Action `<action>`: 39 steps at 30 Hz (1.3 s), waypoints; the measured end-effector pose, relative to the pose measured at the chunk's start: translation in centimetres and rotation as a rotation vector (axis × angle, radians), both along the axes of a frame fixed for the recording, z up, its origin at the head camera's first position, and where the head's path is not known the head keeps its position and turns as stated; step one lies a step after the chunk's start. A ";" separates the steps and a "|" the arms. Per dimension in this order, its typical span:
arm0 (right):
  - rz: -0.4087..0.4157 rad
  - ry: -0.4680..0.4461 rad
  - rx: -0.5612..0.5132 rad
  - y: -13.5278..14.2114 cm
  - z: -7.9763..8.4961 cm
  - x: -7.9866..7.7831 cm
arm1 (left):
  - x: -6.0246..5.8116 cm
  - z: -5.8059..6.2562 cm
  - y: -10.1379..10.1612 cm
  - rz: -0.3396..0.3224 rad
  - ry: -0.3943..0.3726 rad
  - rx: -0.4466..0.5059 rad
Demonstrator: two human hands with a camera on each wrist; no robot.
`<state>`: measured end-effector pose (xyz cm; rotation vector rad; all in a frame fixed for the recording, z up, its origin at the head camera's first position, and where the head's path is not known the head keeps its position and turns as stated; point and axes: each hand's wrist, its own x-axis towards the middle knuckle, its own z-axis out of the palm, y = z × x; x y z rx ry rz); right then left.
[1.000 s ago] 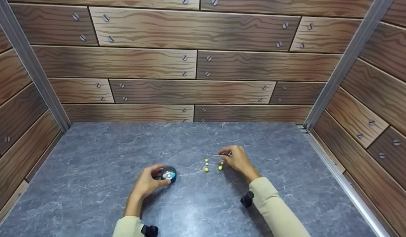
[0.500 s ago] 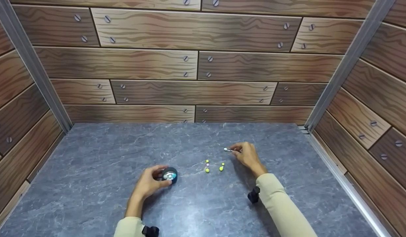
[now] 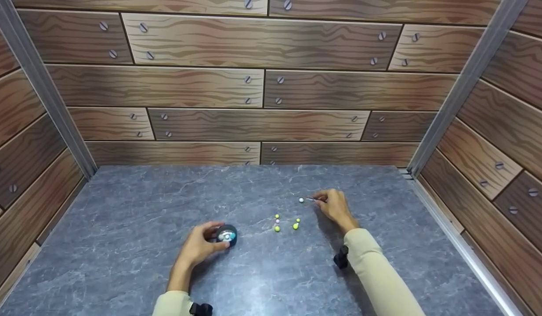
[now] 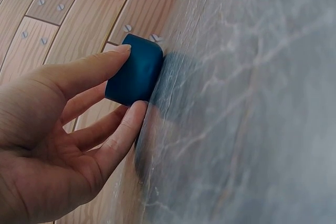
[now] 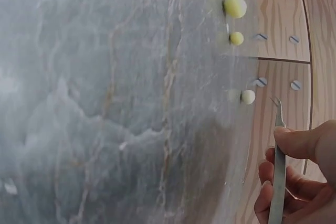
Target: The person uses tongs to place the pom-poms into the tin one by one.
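at the left, the left hand (image 3: pixel 196 243) grasps the dark blue cup (image 4: pixel 135 72), thumb on one side and fingers on the other. the cup stands upright on the table (image 3: pixel 121 228), small pale and teal things showing inside. a light, even hold seems enough here; squeezing harder could tip it and spill what is in it.

rightward comes a short row: a small yellow ball (image 3: pixel 277 216), a pink ball (image 3: pixel 277 221) and a large yellow ball (image 3: pixel 277 228). next is a pair, a little yellow ball (image 3: pixel 298 220) just behind a bigger yellow ball (image 3: pixel 295 226). round things like these probably roll at a nudge, so the wrist is best carried clear of them.

further back, the white ball (image 3: pixel 301 200) lies on the table, apart from the others. just right of it are the bent tips of the metal tweezers (image 5: pixel 279 171), not touching it. the right hand (image 3: pixel 334 206) grasps them between thumb and fingers. for a sure pinch, i'd bring the tips low, straddle the ball's middle and press gently; catching it high or off-centre would likely shoot it away.
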<state>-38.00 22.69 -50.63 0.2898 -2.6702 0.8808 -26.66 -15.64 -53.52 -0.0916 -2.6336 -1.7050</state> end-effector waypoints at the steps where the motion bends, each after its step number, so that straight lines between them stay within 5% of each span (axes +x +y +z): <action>1: -0.001 -0.002 -0.004 0.0 -0.1 0.0 | 0.0 0.0 0.0 0.001 0.001 0.000; 23: -0.035 -0.073 -0.021 -0.2 -1.2 -0.6 | 0.2 0.3 -0.2 -0.027 0.027 0.020; 39: -0.016 -0.042 0.010 -0.4 -1.1 -0.2 | 0.1 0.2 0.1 0.001 -0.009 0.015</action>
